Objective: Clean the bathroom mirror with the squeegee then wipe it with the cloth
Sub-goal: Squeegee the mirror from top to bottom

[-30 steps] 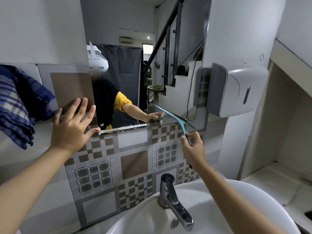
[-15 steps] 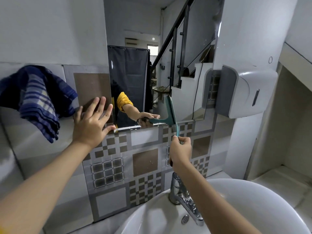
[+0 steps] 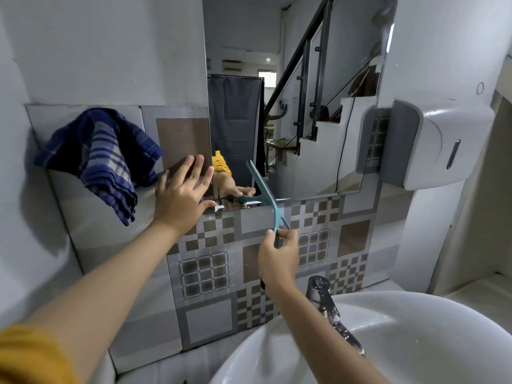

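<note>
Now, squeegee (image 3: 267,202): teal, standing nearly upright at the scene's centre, its blade crossing the lower edge of the mirror (image 3: 318,106); the top end leans toward 11 o'clock and lies over the glass, the lower end comes down over the patterned tiles (image 3: 210,270).
Right hand (image 3: 278,260): at 6 o'clock from the squeegee, just below it; the fingers (image 3: 291,236) and thumb are curled and clamped on the handle, which rises out of the top of the fist, so the blade sits wholly above the knuckles.
Left hand (image 3: 181,195): at 9 o'clock from the squeegee, near it but apart; the fingers are straight and spread, lying flat against the wall beside the mirror's lower left corner, thumb tip at the mirror's bottom edge; it holds nothing.
Cloth (image 3: 102,159): blue checked, draped on the tile ledge at 9 o'clock from the left hand; the little finger's side comes close to its folds, though I cannot tell whether they touch.
Mirror: mounted above the tiles, reflecting a yellow sleeve, a hand with the squeegee, a dark curtain and a staircase.
Dispenser (image 3: 432,145): white and grey, on the wall at 3 o'clock from the mirror.
Sink (image 3: 415,342): white basin at 5 o'clock, with a chrome tap (image 3: 325,300) just right of the right forearm.
</note>
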